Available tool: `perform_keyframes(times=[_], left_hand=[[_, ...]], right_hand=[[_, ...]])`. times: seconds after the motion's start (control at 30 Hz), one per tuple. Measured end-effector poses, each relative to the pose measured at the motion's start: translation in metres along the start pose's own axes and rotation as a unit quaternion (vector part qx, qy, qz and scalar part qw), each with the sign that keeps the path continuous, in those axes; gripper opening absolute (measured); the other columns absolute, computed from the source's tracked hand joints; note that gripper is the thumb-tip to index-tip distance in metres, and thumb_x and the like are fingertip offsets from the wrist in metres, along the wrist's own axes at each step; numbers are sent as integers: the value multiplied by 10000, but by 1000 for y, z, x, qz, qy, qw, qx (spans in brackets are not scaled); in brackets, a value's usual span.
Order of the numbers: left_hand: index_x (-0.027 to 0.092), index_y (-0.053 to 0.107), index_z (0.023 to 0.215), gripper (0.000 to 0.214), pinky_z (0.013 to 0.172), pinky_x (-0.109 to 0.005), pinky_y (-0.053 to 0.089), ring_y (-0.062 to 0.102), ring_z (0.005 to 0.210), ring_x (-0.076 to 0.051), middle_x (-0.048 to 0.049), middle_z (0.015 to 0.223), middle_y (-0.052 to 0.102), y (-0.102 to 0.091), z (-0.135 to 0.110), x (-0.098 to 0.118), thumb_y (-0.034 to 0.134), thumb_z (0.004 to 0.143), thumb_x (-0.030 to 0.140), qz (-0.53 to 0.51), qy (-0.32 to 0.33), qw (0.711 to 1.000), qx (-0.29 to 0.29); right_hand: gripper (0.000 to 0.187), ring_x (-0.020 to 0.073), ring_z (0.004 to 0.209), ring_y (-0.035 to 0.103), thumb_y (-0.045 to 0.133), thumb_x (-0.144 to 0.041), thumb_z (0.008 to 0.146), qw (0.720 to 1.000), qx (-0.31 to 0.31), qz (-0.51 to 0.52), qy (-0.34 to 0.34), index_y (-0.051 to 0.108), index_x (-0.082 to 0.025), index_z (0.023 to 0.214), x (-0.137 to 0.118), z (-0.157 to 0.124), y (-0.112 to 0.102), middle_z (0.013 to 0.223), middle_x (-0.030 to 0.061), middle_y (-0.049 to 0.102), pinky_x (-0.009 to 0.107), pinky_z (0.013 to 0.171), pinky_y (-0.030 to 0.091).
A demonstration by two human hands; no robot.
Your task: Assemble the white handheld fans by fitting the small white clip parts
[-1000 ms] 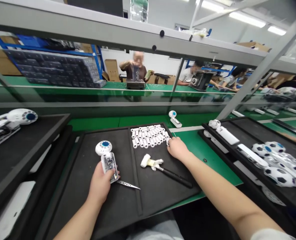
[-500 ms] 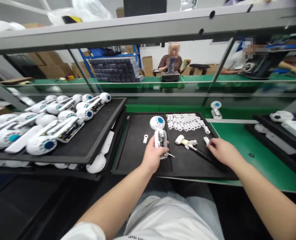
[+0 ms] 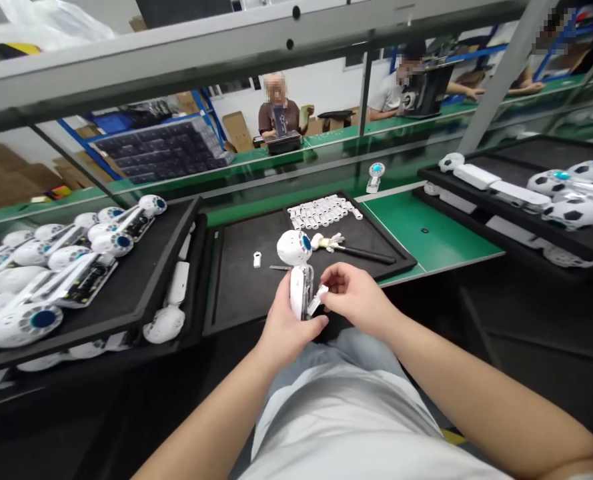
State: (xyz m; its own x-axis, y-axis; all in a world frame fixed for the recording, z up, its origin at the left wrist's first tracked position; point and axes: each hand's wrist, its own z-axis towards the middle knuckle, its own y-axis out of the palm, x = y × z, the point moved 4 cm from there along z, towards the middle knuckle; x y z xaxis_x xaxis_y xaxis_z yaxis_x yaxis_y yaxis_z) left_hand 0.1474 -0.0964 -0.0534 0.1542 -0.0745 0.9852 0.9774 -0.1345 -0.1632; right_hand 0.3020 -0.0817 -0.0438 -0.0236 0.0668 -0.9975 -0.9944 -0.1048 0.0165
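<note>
My left hand (image 3: pixel 287 323) is wrapped round the handle of a white handheld device (image 3: pixel 294 248), held upright above the front of the black tray (image 3: pixel 241 293). The device has a ball-shaped head with a blue centre, and its handle stands open on the side facing right. My right hand (image 3: pixel 353 293) pinches a small white plastic piece (image 3: pixel 317 300) at that open side; whether the two touch I cannot tell. Behind them lie a black rod-like tool (image 3: pixel 369 255) and a crumpled whitish bundle (image 3: pixel 327 242). Many similar white pieces (image 3: pixel 321 211) sit in rows at the tray's back.
One loose white piece (image 3: pixel 257 259) and a thin metal tool (image 3: pixel 279 268) lie on the tray. Stacked trays of devices (image 3: pixel 66 257) stand left; football-patterned ones (image 3: pixel 573 203) fill trays at right. Another device (image 3: pixel 375 177) stands behind. Co-workers (image 3: pixel 279 113) sit across the bench.
My right hand has brought the white piece from the tray's right side to the device. The device has turned and come closer to me. The view has swung right.
</note>
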Motion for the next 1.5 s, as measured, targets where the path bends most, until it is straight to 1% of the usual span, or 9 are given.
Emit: perform_keyframes(times=[0.2, 0.5, 1.0, 1.17, 1.27, 1.33, 1.37, 1.43, 1.5], left_hand=[[198, 325, 1477, 913, 1114, -433, 386, 477, 1340, -316, -140, 1446, 494, -9, -25, 3, 735, 662, 170, 84, 10, 994, 64], [213, 322, 1481, 935, 1131, -428, 358, 485, 1333, -301, -126, 1434, 509, -21, -36, -6, 749, 651, 169, 54, -15, 993, 105], [236, 322, 1503, 922, 1141, -436, 358, 438, 1376, -323, -121, 1479, 465, -2, 23, -27, 722, 675, 175, 102, -26, 994, 26], [236, 386, 1435, 818, 1048, -399, 444, 534, 1250, -284, -107, 1361, 544, -1, 43, -25, 706, 683, 178, 21, -4, 999, 26], [221, 461, 1304, 724, 721, -327, 538, 624, 881, -212, -72, 1090, 617, -6, 53, -25, 709, 626, 167, -159, -67, 985, 4], [197, 514, 1165, 581, 582, -279, 495, 577, 728, -160, -43, 969, 597, -11, 57, -21, 697, 614, 165, -270, -104, 957, -14], [187, 529, 1105, 521, 562, -267, 481, 562, 708, -146, -37, 947, 587, -15, 59, -18, 695, 612, 162, -307, -110, 945, -12], [177, 542, 1051, 466, 558, -259, 474, 557, 708, -137, -34, 933, 579, -27, 61, -15, 701, 614, 154, -348, -108, 931, 9], [177, 548, 1046, 468, 558, -260, 476, 558, 713, -136, -33, 934, 580, -38, 63, -14, 712, 608, 142, -362, -97, 926, 35]], right_hand=[[205, 190, 659, 658, 764, -297, 613, 997, 10, 73, 9, 661, -177, 745, -4, -12, 23, 717, 32, 691, 318, 635, 589], [235, 214, 677, 679, 781, -341, 607, 998, 20, 58, 12, 698, -173, 749, 2, -12, 34, 719, 55, 712, 340, 667, 592], [193, 221, 691, 697, 753, -312, 630, 993, 106, 32, 36, 744, -186, 776, 32, 17, 14, 735, 52, 731, 328, 651, 595], [308, 198, 841, 697, 699, -317, 782, 992, 63, -74, -86, 740, -203, 1066, 25, 31, 3, 1167, 96, 667, 337, 765, 603], [576, 291, 1091, 618, 690, -348, 842, 915, 70, -376, -131, 544, -153, 1364, 30, 60, -23, 1331, 177, 557, 445, 934, 538], [567, 375, 1138, 565, 714, -368, 838, 806, 95, -578, -83, 547, -88, 1302, 42, 86, -45, 1223, 235, 600, 515, 938, 496], [449, 387, 1077, 586, 716, -342, 837, 779, 90, -617, -66, 602, -81, 1184, 48, 98, -55, 1115, 239, 636, 509, 891, 504], [164, 342, 909, 634, 652, -275, 870, 762, 57, -641, -62, 639, -124, 931, 55, 112, -65, 920, 192, 668, 437, 794, 515], [165, 280, 760, 640, 529, -243, 925, 764, 27, -639, -86, 594, -175, 789, 53, 108, -67, 796, 136, 659, 374, 711, 500]])
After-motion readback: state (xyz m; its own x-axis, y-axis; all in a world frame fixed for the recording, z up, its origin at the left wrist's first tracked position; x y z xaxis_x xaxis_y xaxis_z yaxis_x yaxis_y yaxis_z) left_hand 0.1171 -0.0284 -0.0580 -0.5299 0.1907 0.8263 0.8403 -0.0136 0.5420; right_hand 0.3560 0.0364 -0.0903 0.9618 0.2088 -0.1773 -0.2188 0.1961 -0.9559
